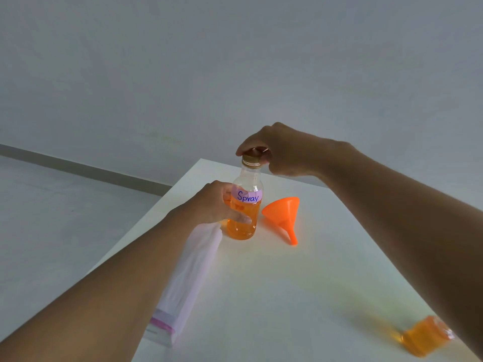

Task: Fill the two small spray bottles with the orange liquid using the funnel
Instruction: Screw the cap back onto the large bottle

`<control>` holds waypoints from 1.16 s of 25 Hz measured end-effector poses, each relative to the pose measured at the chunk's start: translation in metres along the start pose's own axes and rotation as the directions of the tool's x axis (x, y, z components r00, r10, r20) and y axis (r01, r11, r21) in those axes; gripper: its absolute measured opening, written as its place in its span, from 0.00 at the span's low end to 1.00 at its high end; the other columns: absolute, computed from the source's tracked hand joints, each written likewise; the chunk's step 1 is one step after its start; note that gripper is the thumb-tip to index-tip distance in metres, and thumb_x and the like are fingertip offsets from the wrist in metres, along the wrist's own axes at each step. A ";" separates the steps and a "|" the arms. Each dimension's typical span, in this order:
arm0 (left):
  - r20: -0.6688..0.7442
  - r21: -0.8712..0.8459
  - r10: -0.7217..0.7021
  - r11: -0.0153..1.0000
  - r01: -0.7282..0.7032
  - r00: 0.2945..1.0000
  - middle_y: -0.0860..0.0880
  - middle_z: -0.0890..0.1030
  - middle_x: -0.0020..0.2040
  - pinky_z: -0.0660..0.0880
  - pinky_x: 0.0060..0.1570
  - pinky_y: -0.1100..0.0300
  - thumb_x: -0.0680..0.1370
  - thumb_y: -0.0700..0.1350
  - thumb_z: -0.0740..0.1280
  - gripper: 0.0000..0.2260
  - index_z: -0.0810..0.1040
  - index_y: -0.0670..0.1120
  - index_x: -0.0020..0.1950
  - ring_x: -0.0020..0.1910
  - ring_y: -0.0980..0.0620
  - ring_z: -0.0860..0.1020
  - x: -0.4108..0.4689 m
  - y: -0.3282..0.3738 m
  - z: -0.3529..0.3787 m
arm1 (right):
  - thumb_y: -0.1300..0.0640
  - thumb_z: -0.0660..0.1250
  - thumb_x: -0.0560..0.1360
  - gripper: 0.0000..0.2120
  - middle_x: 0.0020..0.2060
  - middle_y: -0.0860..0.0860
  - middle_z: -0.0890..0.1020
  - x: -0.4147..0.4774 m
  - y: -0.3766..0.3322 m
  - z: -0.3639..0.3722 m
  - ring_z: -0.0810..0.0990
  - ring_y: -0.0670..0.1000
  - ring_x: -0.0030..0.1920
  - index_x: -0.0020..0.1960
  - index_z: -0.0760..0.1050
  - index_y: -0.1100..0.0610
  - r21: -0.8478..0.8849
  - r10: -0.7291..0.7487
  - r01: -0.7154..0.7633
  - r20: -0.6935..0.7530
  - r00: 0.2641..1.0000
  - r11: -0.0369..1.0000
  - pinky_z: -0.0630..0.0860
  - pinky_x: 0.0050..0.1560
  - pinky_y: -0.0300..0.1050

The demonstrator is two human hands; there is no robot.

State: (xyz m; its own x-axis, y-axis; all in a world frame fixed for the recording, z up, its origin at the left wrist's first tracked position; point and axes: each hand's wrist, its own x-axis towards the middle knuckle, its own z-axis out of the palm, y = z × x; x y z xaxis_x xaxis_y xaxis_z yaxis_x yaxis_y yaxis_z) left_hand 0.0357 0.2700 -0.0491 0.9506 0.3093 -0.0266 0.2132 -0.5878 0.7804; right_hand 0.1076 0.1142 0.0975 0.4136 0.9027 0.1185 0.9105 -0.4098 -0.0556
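Head view: left fingers round half-full orange bottle, right fingers round its gold cap

Standing in a bare indoor room, its kind hard to tell, plain grey wall rising behind a white table, dark skirting running along pale floor.

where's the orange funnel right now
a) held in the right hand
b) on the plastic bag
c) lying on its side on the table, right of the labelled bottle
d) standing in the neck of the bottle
c: the funnel lies tipped over on the table, just right of the bottle, whose neck carries its cap under the right hand.
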 end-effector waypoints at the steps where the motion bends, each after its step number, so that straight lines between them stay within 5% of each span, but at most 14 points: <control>1: -0.002 0.011 -0.008 1.000 0.008 1.000 0.52 0.83 0.58 0.77 0.61 0.48 0.53 0.61 0.82 0.42 0.77 0.53 0.66 0.57 0.49 0.81 0.001 0.000 0.001 | 0.74 0.65 0.74 0.27 0.62 0.51 0.83 0.001 -0.004 -0.003 0.82 0.54 0.59 0.67 0.79 0.51 -0.050 0.015 -0.014 0.020 1.000 0.999 0.82 0.58 0.51; 4: 0.012 0.031 -0.013 0.999 0.013 1.000 0.51 0.84 0.57 0.78 0.60 0.47 0.54 0.60 0.82 0.41 0.78 0.51 0.65 0.55 0.47 0.82 0.004 -0.001 0.001 | 0.58 0.67 0.78 0.06 0.42 0.53 0.82 0.006 -0.012 -0.001 0.83 0.55 0.41 0.46 0.81 0.58 -0.156 0.081 -0.082 -0.010 0.997 0.984 0.82 0.39 0.47; 6: 0.018 0.041 -0.019 0.999 0.019 1.000 0.51 0.84 0.55 0.78 0.59 0.49 0.52 0.61 0.82 0.42 0.78 0.51 0.65 0.54 0.47 0.82 0.005 0.000 0.000 | 0.51 0.66 0.80 0.17 0.32 0.51 0.73 0.012 -0.018 -0.003 0.76 0.52 0.33 0.35 0.70 0.57 -0.218 0.109 -0.104 0.009 0.994 0.970 0.70 0.30 0.43; 11: 0.026 0.080 -0.021 0.997 0.018 0.999 0.51 0.83 0.56 0.77 0.60 0.49 0.57 0.58 0.83 0.39 0.77 0.51 0.66 0.55 0.47 0.81 0.004 0.003 -0.001 | 0.50 0.72 0.76 0.17 0.55 0.47 0.82 0.012 -0.008 -0.019 0.79 0.50 0.53 0.64 0.79 0.50 -0.175 0.035 -0.013 0.125 0.991 0.985 0.79 0.56 0.51; 14: 0.026 0.103 -0.018 0.995 0.016 0.999 0.51 0.82 0.59 0.77 0.61 0.48 0.58 0.59 0.83 0.41 0.76 0.52 0.68 0.56 0.47 0.81 0.007 0.002 0.001 | 0.54 0.68 0.78 0.09 0.48 0.48 0.84 0.011 -0.007 -0.003 0.83 0.53 0.47 0.55 0.83 0.56 -0.113 0.052 -0.049 0.024 0.998 0.992 0.82 0.45 0.49; 18: 0.013 0.121 -0.010 0.993 0.008 1.000 0.51 0.82 0.57 0.77 0.60 0.50 0.58 0.59 0.83 0.39 0.76 0.51 0.67 0.55 0.47 0.81 0.006 0.003 0.001 | 0.46 0.64 0.81 0.19 0.30 0.51 0.74 0.020 -0.008 0.016 0.72 0.50 0.27 0.41 0.78 0.60 -0.106 0.187 -0.192 -0.056 0.981 0.976 0.71 0.29 0.44; 22: 0.032 0.161 0.000 0.987 -0.005 1.000 0.51 0.81 0.61 0.77 0.59 0.51 0.60 0.61 0.81 0.39 0.74 0.53 0.68 0.56 0.48 0.79 0.007 0.004 0.000 | 0.49 0.66 0.81 0.15 0.58 0.48 0.83 0.010 0.007 0.002 0.79 0.48 0.52 0.64 0.80 0.53 -0.052 0.060 -0.058 0.041 0.997 0.997 0.78 0.55 0.45; 24: 0.038 0.187 -0.001 0.982 -0.006 0.999 0.51 0.80 0.61 0.76 0.58 0.53 0.61 0.61 0.81 0.39 0.73 0.52 0.69 0.55 0.48 0.78 0.007 0.004 -0.001 | 0.59 0.67 0.80 0.15 0.61 0.48 0.82 0.005 0.006 -0.001 0.78 0.47 0.54 0.67 0.79 0.54 -0.043 0.002 -0.001 0.023 1.000 0.999 0.76 0.55 0.41; 27: 0.025 0.201 0.001 0.980 -0.006 1.000 0.50 0.80 0.62 0.77 0.58 0.52 0.61 0.61 0.80 0.40 0.73 0.52 0.69 0.56 0.48 0.79 0.006 0.006 -0.001 | 0.61 0.65 0.80 0.09 0.50 0.53 0.85 0.009 -0.005 0.004 0.81 0.54 0.47 0.55 0.82 0.60 -0.153 0.027 -0.028 -0.008 1.000 0.988 0.77 0.42 0.47; 29: 0.018 0.201 0.004 0.980 -0.007 1.000 0.50 0.80 0.61 0.76 0.58 0.53 0.61 0.61 0.80 0.40 0.73 0.51 0.70 0.56 0.48 0.79 0.004 0.007 0.001 | 0.58 0.64 0.78 0.10 0.35 0.56 0.76 0.009 -0.014 0.007 0.75 0.58 0.34 0.41 0.74 0.63 -0.182 0.107 -0.112 -0.037 0.994 0.977 0.71 0.34 0.51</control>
State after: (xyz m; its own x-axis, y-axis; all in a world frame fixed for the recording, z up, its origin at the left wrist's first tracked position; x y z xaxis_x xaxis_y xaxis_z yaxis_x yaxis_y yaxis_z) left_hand 0.0417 0.2660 -0.0444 0.9552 0.2939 -0.0348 0.2474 -0.7283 0.6390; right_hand 0.0989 0.1287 0.0929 0.5080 0.8485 0.1485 0.8436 -0.5249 0.1130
